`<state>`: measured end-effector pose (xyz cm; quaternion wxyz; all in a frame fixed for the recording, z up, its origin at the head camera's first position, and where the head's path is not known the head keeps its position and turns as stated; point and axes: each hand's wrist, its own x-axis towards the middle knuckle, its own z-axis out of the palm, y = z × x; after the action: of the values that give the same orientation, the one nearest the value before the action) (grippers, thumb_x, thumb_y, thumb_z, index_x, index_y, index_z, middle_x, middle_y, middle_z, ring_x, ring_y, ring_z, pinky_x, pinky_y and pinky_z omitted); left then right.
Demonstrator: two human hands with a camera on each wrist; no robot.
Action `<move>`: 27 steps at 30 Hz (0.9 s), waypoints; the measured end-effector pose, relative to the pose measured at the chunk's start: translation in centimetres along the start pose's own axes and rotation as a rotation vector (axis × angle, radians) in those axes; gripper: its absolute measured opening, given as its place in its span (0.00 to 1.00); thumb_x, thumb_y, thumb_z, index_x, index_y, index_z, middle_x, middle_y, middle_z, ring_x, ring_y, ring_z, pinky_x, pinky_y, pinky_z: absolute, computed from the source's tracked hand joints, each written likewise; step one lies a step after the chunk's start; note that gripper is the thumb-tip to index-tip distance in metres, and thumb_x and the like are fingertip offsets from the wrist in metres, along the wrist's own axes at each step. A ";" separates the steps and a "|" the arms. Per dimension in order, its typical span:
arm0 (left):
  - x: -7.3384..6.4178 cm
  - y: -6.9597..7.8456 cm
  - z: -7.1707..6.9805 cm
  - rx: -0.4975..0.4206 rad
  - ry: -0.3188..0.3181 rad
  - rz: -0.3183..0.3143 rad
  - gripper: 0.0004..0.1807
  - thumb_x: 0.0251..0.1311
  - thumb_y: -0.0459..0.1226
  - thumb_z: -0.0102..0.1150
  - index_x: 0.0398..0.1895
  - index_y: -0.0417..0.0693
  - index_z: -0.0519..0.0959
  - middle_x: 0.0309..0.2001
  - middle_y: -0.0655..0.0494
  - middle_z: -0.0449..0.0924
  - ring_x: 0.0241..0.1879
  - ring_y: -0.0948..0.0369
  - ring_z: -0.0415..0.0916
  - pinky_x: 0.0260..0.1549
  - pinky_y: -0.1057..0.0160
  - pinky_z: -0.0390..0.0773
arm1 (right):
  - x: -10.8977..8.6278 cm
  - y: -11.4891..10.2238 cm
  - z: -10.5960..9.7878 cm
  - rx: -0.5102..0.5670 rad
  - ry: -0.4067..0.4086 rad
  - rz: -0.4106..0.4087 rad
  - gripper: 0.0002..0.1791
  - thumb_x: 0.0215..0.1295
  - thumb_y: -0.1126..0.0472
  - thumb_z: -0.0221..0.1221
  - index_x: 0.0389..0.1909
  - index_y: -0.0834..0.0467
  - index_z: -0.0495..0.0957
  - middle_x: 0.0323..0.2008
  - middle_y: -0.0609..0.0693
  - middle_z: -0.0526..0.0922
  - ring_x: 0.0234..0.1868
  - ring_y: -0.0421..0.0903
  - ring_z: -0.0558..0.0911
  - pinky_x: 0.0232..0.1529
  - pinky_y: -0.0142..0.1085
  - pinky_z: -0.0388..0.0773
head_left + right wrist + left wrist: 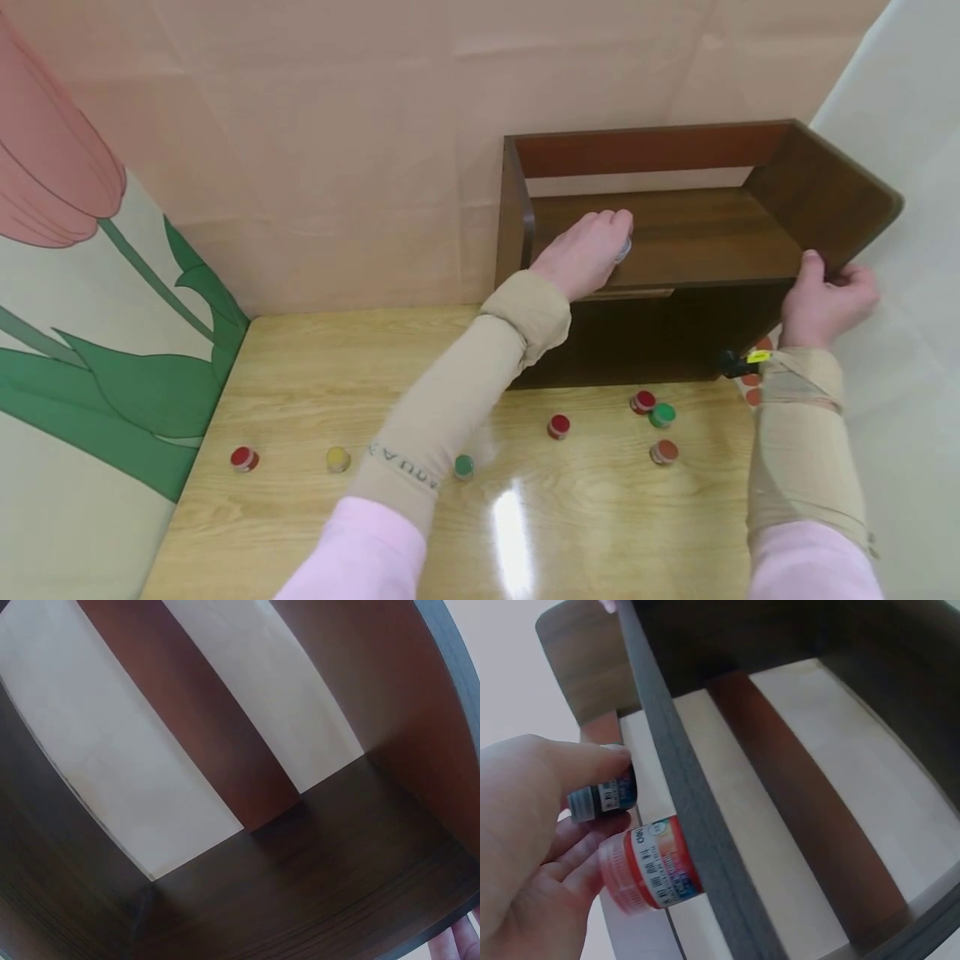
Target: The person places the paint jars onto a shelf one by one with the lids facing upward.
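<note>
My left hand (pixel 588 254) is over the left front part of the upper board of a dark brown wooden shelf (pixel 690 229). Between thumb and fingers it pinches a small paint jar (pixel 607 791) with dark contents and a printed label. A red paint jar (pixel 656 864) shows beside those fingers in the left wrist view, its base against the board's edge; in the head view the hand hides it. At the right front corner, my right hand (pixel 821 304) grips the shelf, thumb on top of the board's edge. Its fingertips (pixel 465 941) show below an edge in the right wrist view.
Several paint jars stand on the wooden table (pixel 360 533): red (pixel 243 458), yellow (pixel 337 459) and green (pixel 463 467) to the left, more red, green and orange-brown (pixel 663 452) before the shelf. A pink wall covering (pixel 337 167) hangs behind.
</note>
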<state>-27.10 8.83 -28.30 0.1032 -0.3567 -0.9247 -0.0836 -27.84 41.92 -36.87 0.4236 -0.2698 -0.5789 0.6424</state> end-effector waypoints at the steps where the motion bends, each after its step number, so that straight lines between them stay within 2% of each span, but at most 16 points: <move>1: 0.0 0.0 0.1 -0.001 0.005 -0.001 0.11 0.72 0.32 0.49 0.54 0.44 0.71 0.47 0.56 0.76 0.51 0.59 0.75 0.52 0.69 0.71 | 0.0 0.1 0.0 -0.004 0.003 -0.004 0.10 0.58 0.63 0.71 0.26 0.57 0.78 0.30 0.47 0.73 0.35 0.38 0.71 0.43 0.28 0.64; 5: 0.1 0.0 0.6 -0.008 0.016 -0.007 0.13 0.71 0.34 0.52 0.57 0.44 0.72 0.49 0.56 0.77 0.52 0.58 0.74 0.54 0.69 0.70 | 0.1 0.3 0.1 -0.017 0.010 -0.017 0.11 0.58 0.63 0.72 0.24 0.56 0.78 0.28 0.47 0.73 0.33 0.38 0.71 0.41 0.28 0.64; 11: 0.1 -0.3 1.3 0.004 0.002 -0.036 0.16 0.74 0.40 0.51 0.60 0.45 0.72 0.53 0.55 0.77 0.54 0.58 0.74 0.54 0.68 0.72 | -0.4 0.0 0.2 -0.005 -0.002 -0.013 0.11 0.58 0.64 0.71 0.24 0.58 0.78 0.28 0.48 0.72 0.32 0.38 0.71 0.40 0.28 0.63; 18: 0.0 -0.2 1.2 0.048 -0.008 -0.034 0.17 0.75 0.42 0.49 0.62 0.47 0.71 0.55 0.57 0.78 0.55 0.58 0.73 0.53 0.68 0.73 | -0.6 -0.3 0.3 -0.011 -0.002 -0.026 0.11 0.58 0.64 0.71 0.24 0.57 0.77 0.27 0.47 0.72 0.32 0.38 0.71 0.40 0.28 0.64; 27: 0.0 -0.2 1.6 0.088 -0.016 -0.031 0.17 0.74 0.43 0.49 0.61 0.48 0.73 0.54 0.58 0.80 0.51 0.58 0.75 0.46 0.66 0.78 | -1.3 -0.6 0.2 0.009 -0.007 -0.020 0.11 0.58 0.65 0.71 0.24 0.58 0.77 0.27 0.48 0.72 0.32 0.38 0.71 0.40 0.28 0.63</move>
<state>-27.43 9.03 -29.88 0.1101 -0.3380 -0.9338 -0.0416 -27.26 40.71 -36.39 0.4292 -0.2598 -0.5800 0.6418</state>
